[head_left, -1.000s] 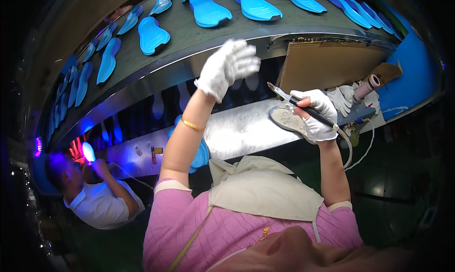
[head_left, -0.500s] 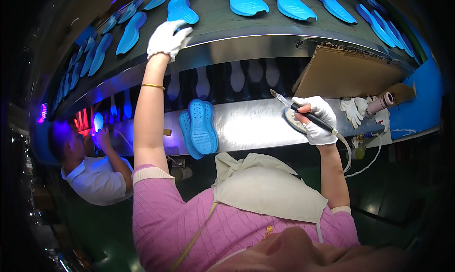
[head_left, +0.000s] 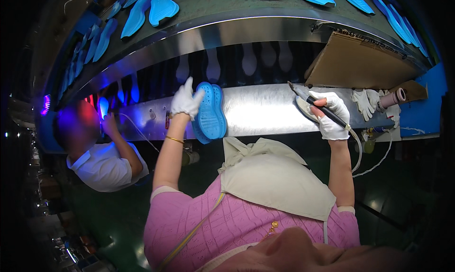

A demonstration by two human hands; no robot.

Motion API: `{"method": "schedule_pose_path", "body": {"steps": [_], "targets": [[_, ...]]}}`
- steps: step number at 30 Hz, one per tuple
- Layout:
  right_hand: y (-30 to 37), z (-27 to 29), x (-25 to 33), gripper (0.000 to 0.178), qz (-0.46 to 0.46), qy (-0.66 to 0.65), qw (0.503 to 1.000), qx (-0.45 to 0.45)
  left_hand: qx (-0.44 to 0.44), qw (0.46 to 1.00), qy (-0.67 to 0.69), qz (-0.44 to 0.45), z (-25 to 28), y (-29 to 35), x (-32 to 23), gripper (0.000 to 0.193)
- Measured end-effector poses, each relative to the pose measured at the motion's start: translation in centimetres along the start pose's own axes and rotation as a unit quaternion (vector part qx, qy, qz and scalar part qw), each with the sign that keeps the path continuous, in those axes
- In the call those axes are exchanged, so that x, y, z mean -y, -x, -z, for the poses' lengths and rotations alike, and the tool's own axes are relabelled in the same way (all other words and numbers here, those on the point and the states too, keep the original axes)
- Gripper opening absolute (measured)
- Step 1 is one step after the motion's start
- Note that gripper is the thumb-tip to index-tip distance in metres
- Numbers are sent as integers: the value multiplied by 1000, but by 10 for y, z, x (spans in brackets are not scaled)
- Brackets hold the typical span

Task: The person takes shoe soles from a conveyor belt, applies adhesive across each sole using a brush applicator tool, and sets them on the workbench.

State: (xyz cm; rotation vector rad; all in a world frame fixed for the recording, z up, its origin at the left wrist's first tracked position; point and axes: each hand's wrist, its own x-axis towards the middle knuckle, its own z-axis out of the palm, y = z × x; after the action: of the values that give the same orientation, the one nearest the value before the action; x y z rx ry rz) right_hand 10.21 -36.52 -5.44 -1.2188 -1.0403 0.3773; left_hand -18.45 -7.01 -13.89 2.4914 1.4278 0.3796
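Note:
My left hand (head_left: pixel 186 101), in a white glove, is at the left edge of a pair of blue shoe soles (head_left: pixel 208 115) lying on the metal shelf. Its index finger stretches forward and nothing is gripped; whether it touches the soles I cannot tell. My right hand (head_left: pixel 334 115), in a white glove with bare fingertips, holds a black pen-shaped tool (head_left: pixel 337 118). The tool has a clear neck and a dark tip, and a pale cord runs from its rear end. Under the tool, a whitish oval piece (head_left: pixel 305 109) lies partly hidden on the shelf.
Blue soles (head_left: pixel 163 7) lie along the dark conveyor (head_left: pixel 213 0) beyond a metal rim. Pale soles (head_left: pixel 250 59) stand in the dark space beneath. A cardboard sheet (head_left: pixel 360 63), gloves (head_left: pixel 365 103) and a pinkish tube (head_left: pixel 392 98) are at right. A co-worker (head_left: pixel 106 163) sits at left.
My left hand has come down from a sole on the conveyor to beside the soles on the shelf. My right hand keeps its hold on the tool. The view has shifted somewhat.

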Motion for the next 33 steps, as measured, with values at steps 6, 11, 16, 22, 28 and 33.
{"method": "schedule_pose_path", "body": {"steps": [6,11,16,22,28,33], "targets": [[1,-2,2,21,-17,26,999,23,242,934,155,211,-102,44,68,69],[-1,11,2,21,42,69,997,12,301,836,452,82,33,28,-25,51],[3,24,3,18,-29,-52,997,-50,210,680,699,-72,119,-7,-86,58],[21,44,12,17,-32,-49,994,-89,30,832,535,-146,147,-124,-140,52],[38,52,16,20,-22,-37,992,-122,-43,981,160,-101,89,-235,-188,63],[40,54,25,21,-29,-32,992,-118,-151,971,58,-177,86,-236,-200,49]]}}
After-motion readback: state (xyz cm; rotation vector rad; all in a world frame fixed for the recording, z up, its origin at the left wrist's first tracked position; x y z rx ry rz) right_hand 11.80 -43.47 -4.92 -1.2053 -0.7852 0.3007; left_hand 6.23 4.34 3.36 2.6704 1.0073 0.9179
